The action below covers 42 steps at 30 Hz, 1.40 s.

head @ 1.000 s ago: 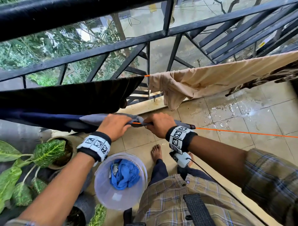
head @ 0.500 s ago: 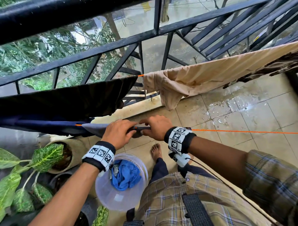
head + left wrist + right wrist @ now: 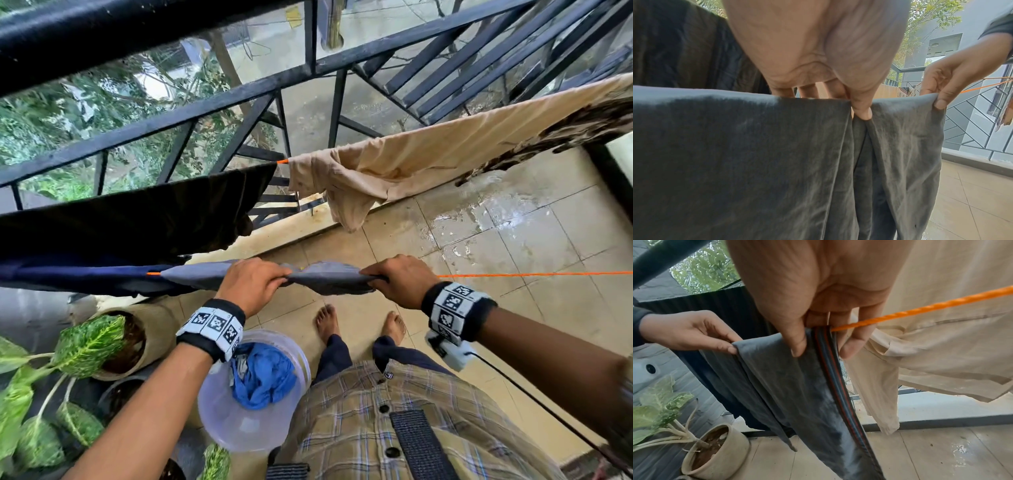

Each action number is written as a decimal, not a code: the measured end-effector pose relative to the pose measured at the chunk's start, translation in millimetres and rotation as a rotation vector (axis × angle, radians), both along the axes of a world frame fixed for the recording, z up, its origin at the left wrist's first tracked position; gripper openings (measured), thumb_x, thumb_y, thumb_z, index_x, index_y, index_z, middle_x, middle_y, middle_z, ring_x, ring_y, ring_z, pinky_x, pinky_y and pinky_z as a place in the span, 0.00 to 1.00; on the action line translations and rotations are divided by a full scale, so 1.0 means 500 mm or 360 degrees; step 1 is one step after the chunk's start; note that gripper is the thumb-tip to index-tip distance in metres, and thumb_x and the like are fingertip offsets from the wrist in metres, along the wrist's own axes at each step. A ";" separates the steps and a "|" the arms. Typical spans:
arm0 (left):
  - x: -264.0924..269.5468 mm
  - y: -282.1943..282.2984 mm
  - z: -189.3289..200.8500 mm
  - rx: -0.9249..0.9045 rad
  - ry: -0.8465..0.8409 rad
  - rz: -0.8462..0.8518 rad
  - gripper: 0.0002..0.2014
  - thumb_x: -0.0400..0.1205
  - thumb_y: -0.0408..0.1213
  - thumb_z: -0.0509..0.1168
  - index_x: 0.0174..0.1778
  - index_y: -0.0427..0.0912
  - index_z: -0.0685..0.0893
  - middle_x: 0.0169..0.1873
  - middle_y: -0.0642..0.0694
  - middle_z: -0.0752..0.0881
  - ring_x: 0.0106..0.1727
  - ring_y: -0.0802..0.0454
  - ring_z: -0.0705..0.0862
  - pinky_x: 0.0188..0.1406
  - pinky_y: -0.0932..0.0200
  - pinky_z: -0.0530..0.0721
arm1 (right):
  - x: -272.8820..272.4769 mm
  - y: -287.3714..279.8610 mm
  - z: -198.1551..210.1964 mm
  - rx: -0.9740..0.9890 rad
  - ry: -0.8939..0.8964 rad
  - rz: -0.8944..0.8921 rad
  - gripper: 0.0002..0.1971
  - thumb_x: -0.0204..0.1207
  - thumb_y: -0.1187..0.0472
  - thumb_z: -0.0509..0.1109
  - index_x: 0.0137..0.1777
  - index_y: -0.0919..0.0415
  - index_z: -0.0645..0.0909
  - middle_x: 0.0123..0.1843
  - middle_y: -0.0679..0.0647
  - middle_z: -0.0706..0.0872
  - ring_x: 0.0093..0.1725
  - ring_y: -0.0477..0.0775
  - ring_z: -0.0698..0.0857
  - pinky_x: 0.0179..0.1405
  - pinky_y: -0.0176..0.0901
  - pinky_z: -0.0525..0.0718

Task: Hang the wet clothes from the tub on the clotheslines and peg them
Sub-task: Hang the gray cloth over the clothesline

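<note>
Pinching one grey garment [image 3: 329, 279] on orange line [image 3: 534, 274], two hands: left hand [image 3: 251, 284], right hand [image 3: 400, 279]

The two hands have drawn apart along the orange line [image 3: 513, 274]: the left hand [image 3: 251, 286] and right hand [image 3: 399, 281], close together a second ago, now pinch the grey cloth [image 3: 329, 274] well apart, so it lies spread wider over the line between them.
</note>
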<state>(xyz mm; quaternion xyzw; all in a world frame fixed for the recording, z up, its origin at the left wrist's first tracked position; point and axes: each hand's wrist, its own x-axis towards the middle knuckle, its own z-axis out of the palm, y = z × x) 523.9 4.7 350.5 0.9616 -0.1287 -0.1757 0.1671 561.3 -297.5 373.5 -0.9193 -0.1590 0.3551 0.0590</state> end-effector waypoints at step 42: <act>-0.014 0.340 0.038 0.0679 0.0050 0.0283 0.17 0.79 0.43 0.70 0.64 0.55 0.86 0.62 0.53 0.87 0.70 0.46 0.78 0.73 0.42 0.66 | 0.039 0.364 0.026 0.0349 -0.0253 0.0373 0.15 0.79 0.46 0.66 0.62 0.47 0.85 0.56 0.55 0.89 0.55 0.61 0.86 0.45 0.45 0.75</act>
